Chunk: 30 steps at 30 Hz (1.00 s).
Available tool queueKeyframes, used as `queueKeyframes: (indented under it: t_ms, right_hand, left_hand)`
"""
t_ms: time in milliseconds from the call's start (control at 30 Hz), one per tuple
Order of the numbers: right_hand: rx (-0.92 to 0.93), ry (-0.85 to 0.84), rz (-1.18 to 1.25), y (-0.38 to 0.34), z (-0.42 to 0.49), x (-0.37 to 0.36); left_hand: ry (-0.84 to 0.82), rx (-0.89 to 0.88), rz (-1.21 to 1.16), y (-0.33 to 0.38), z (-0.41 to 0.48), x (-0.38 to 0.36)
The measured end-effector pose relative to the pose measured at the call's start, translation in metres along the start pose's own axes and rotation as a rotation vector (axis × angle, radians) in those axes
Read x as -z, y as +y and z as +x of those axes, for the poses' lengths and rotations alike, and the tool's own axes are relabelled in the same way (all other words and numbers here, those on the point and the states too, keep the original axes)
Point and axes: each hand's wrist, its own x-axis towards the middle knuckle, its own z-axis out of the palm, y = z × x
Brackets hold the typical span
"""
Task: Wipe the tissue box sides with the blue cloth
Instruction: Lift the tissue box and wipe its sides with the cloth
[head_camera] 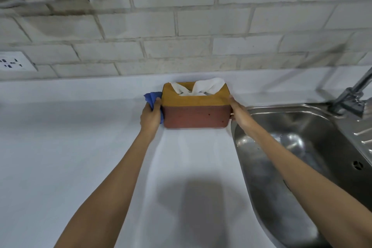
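The tissue box [196, 116] has a dark red body and a wooden lid, with white tissue [203, 86] sticking out of the slot. It stands on the white counter [80, 147] near the back wall. My left hand [150, 115] presses the blue cloth [151, 97] against the box's left side; most of the cloth is hidden behind the hand. My right hand [238, 109] is flat against the box's right side and holds it steady.
A steel sink [298, 147] lies right of the box, its rim close to my right hand, with a tap [354, 94] behind it. A brick wall runs along the back, with a socket plate [14, 62] at the left.
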Motion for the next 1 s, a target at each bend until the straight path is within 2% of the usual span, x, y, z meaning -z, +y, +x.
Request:
queueKeyframes:
  t_ms: [200, 333, 567, 767, 833, 1000]
  right_hand:
    - [-0.008, 0.012, -0.089, -0.013, -0.044, 0.009]
    - [-0.020, -0.036, -0.132, -0.010, -0.073, 0.015]
    - [-0.077, -0.224, -0.139, 0.000, -0.110, 0.026]
    - [0.103, -0.431, -0.348, 0.008, -0.124, 0.033]
    - [0.157, -0.416, -0.445, 0.012, -0.121, 0.029]
    - [0.344, -0.237, -0.538, 0.019, -0.106, 0.021]
  left_hand:
    - [0.051, -0.047, 0.174, 0.005, -0.031, 0.017]
    - [0.055, -0.116, 0.309, 0.001, -0.056, 0.034]
    - [0.052, -0.108, 0.488, 0.005, -0.081, 0.059]
    - [0.059, -0.084, 0.511, 0.015, -0.087, 0.062]
    - [0.079, -0.094, 0.486, 0.017, -0.089, 0.060]
    - [0.160, -0.183, 0.317, 0.013, -0.097, 0.054]
